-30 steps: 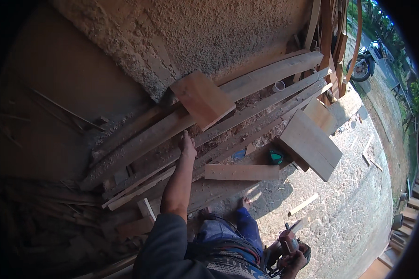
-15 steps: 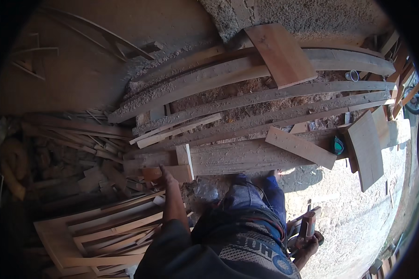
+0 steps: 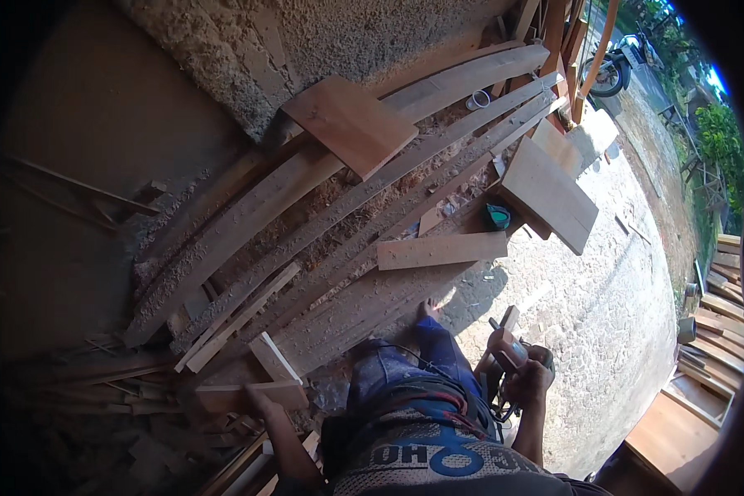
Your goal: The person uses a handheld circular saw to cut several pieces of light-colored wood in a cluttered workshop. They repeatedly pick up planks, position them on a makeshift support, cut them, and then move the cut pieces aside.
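A short brown wooden board (image 3: pixel 288 395) is gripped by my left hand (image 3: pixel 260 405) on the left, near the end of a long plank (image 3: pixel 339 329) dusted with shavings. Beside it, a small block with a pale edge (image 3: pixel 276 357) rests on the plank. Out to my right side, my right hand (image 3: pixel 532 377) is closed around a corded power tool (image 3: pixel 506 350), which looks like an electric hand planer. Its underside is turned partly away, and my fingers hide much of its handle.
Long dusty beams (image 3: pixel 422 157) lie beyond the plank, a loose reddish board (image 3: pixel 351 124) across them. A narrow board (image 3: pixel 442 250), a green-lined cup (image 3: pixel 498 217) and a wide board (image 3: pixel 550 194) sit at the plank's right end. Scrap wood (image 3: pixel 149 450) heaps at left; a motorbike (image 3: pixel 612 70) stands far right.
The view has swung to the right, bringing the motorbike and greenery in. My right hand with the power tool appears higher in the picture. My left hand stays on the short board.
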Available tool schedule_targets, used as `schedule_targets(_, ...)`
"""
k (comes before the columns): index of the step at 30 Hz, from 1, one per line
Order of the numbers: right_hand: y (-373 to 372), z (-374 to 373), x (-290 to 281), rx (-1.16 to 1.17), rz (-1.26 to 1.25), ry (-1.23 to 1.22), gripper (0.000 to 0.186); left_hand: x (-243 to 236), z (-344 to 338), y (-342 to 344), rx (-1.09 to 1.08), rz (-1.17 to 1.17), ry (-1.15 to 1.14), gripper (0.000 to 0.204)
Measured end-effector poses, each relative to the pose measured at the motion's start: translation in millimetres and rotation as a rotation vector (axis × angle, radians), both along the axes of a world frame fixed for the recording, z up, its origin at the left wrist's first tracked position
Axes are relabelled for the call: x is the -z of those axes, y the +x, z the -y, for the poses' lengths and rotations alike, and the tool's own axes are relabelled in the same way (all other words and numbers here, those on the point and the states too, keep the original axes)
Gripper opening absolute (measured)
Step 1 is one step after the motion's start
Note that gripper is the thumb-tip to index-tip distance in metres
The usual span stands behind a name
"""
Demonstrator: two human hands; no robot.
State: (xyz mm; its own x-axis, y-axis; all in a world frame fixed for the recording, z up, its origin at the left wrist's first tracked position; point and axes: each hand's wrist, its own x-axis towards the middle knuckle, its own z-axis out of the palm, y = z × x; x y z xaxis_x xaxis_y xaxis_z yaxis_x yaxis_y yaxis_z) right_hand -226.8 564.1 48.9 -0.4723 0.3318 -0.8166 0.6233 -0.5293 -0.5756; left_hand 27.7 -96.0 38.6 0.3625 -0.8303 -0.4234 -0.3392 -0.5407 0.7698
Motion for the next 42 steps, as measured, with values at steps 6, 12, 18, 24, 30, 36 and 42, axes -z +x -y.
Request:
schedule_targets(6,-9,32,-41,-0.061,0.047,0.194,0.019,-104,-63,-154,0.613,0.085,-0.321,0.098)
schedule_targets(12,-5,4,-31,-0.044,0.119,0.316,0.019,-99,-107,-298,1.656,0.157,-0.581,0.109)
schedule_targets(18,-11,-14,-12,-0.003,0.064,0.341,0.016,-85,-167,-422,2.375,0.194,-0.733,0.109)
schedule_targets(24,-1,-26,-33,0.059,0.197,0.318,0.013,-43,-206,-460,2.476,0.337,-0.950,0.101)
schedule_targets(30,21,-42,-13,0.154,0.192,0.287,0.012,-78,-291,-507,2.247,-0.029,-0.799,0.061)
schedule_targets(36,33,-45,-26,0.266,0.165,0.218,0.009,-84,-427,-610,2.348,-0.303,-0.817,0.040)
schedule_targets(42,55,-40,-21,0.325,0.185,0.214,0.009,-84,-503,-751,2.521,0.215,-1.328,0.079)
